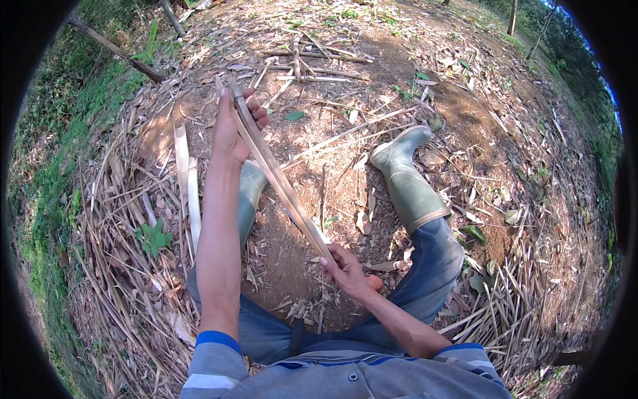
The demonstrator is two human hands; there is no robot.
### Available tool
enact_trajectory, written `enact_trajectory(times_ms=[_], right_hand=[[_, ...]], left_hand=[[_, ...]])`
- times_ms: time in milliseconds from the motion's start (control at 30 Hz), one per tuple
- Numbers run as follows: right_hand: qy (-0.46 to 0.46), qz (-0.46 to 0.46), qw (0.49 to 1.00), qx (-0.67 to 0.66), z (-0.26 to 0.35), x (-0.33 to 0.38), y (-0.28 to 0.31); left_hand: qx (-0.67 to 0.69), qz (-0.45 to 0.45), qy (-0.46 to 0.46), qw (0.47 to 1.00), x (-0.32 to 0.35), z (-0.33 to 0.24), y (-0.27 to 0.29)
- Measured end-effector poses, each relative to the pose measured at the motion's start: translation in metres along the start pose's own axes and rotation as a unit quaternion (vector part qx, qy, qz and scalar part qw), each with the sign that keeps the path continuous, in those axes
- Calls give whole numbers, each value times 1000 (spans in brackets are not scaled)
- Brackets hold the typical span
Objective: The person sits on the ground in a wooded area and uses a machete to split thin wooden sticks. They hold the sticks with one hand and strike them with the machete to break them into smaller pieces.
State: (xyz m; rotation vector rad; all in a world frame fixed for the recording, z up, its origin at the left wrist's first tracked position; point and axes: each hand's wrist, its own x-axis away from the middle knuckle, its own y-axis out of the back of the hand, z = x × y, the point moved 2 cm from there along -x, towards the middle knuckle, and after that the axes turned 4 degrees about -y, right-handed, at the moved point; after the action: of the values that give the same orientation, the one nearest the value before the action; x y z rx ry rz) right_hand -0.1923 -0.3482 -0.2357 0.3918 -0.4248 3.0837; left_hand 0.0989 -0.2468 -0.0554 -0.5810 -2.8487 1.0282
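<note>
A long split bamboo piece (pixel 279 174) slants across the space between my legs, pale brown and divided lengthwise at its far end. Near that far end my left hand (pixel 231 136) holds it, with the thumb along one side and the fingers curled on the other. My right hand (pixel 347 271) pinches the near end between thumb and fingers. Just beside the right hand, a small orange object (pixel 374 282) shows partly, and its kind is hidden by the hand and wrist.
My legs in green rubber boots (pixel 409 176) spread either side. Pale split bamboo lengths (pixel 183 163) lie left of my left arm. A pile of thin strips (pixel 505 309) lies at right. Crossed sticks (pixel 299 63) rest ahead on littered ground. Green undergrowth (pixel 60 166) borders the left.
</note>
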Motion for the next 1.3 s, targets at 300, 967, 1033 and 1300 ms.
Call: enact_trajectory(times_ms=[300,967,1033,1300], right_hand=[[81,-271,957,-58,-24,-9,32],[65,-365,929,-24,-23,-8,87],[57,-364,929,-12,-29,-9,90],[46,-371,927,-14,-25,-11,84]], left_hand=[[-244,-40,211,946,100,198,23],[-851,68,-1,521,-88,291,147],[-853,87,-8,515,-90,292,147],[-842,157,-83,510,-97,278,132]])
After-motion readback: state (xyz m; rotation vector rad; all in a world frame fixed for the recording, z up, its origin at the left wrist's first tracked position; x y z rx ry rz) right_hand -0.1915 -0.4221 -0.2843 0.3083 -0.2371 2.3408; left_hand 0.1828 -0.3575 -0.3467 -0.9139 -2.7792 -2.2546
